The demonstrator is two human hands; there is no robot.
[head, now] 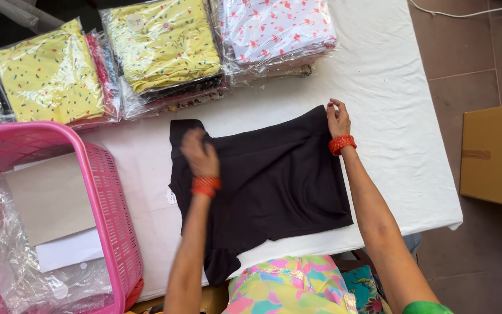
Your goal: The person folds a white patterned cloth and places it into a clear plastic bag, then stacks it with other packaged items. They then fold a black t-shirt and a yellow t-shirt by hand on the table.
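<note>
A black garment (274, 180) lies partly folded on a table covered by a white cloth (390, 116). My left hand (200, 154) rests on the garment's upper left part near the collar, blurred by motion, fingers bent. My right hand (338, 118) pinches the garment's far right corner between fingers and thumb. Both wrists wear orange bangles.
Bagged folded clothes are stacked along the far edge: a yellow speckled pack (50, 75), a yellow patterned stack (164, 43), a white and red floral stack (277, 29). A pink basket (111, 197) with card sheets and plastic bags stands at left. A cardboard box (495, 154) sits on the floor at right.
</note>
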